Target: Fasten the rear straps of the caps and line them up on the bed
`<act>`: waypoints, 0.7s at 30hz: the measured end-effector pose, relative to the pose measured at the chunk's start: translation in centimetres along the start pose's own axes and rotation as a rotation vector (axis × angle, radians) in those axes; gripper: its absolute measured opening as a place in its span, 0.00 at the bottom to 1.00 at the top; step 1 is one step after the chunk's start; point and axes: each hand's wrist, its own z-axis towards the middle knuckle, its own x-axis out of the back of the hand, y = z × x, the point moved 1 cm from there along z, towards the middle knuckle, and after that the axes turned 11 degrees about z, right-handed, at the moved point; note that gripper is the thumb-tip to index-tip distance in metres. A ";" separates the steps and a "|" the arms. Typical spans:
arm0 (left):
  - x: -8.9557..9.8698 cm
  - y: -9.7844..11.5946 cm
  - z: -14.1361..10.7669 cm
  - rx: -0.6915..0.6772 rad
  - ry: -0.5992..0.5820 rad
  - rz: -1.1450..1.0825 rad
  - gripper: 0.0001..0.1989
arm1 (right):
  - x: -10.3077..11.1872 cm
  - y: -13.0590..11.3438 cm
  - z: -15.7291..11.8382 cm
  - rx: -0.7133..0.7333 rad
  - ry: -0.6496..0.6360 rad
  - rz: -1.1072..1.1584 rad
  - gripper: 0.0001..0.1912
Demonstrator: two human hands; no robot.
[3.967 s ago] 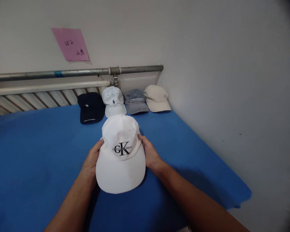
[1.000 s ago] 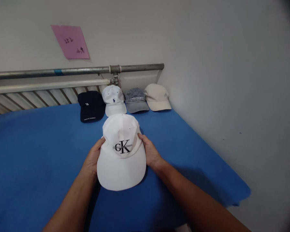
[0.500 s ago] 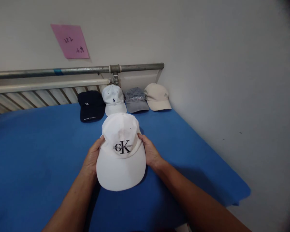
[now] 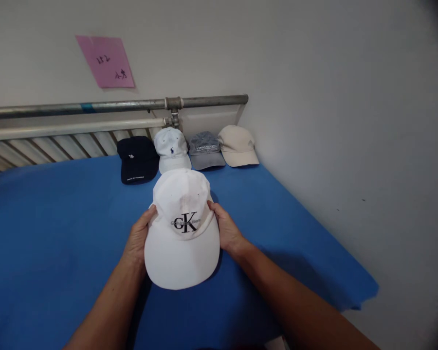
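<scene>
A white cap (image 4: 182, 257) with black lettering on its front is held between my two hands, its brim toward me. My left hand (image 4: 139, 238) grips its left side and my right hand (image 4: 225, 227) its right side; the fingers under the cap are hidden. Behind it, a row of caps lies on the blue cover (image 4: 76, 243): a black cap (image 4: 138, 160), a pale cap (image 4: 172, 148) with a small dark emblem, a grey cap (image 4: 207, 151) and a beige cap (image 4: 238, 146).
A metal pipe (image 4: 124, 106) and a white radiator (image 4: 69, 147) run along the back wall. Above them a pink paper (image 4: 107, 63) with handwriting is stuck up. A bare wall (image 4: 350, 121) borders the cover on the right.
The white cap has shifted very slightly to the left in my hands. My left hand has moved a little with it, while the row of caps stays as it was.
</scene>
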 end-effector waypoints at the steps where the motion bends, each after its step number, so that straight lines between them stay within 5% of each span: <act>1: 0.0 0.0 0.0 0.008 -0.002 -0.007 0.22 | 0.0 0.0 0.0 -0.003 0.000 0.000 0.11; 11: 0.0 0.1 -0.1 0.005 0.017 -0.031 0.10 | -0.2 0.0 -0.1 -0.003 0.010 0.029 0.11; 21: -0.3 0.2 -1.4 -0.034 -0.066 0.048 0.17 | -0.9 -0.3 -0.9 0.028 0.003 0.036 0.14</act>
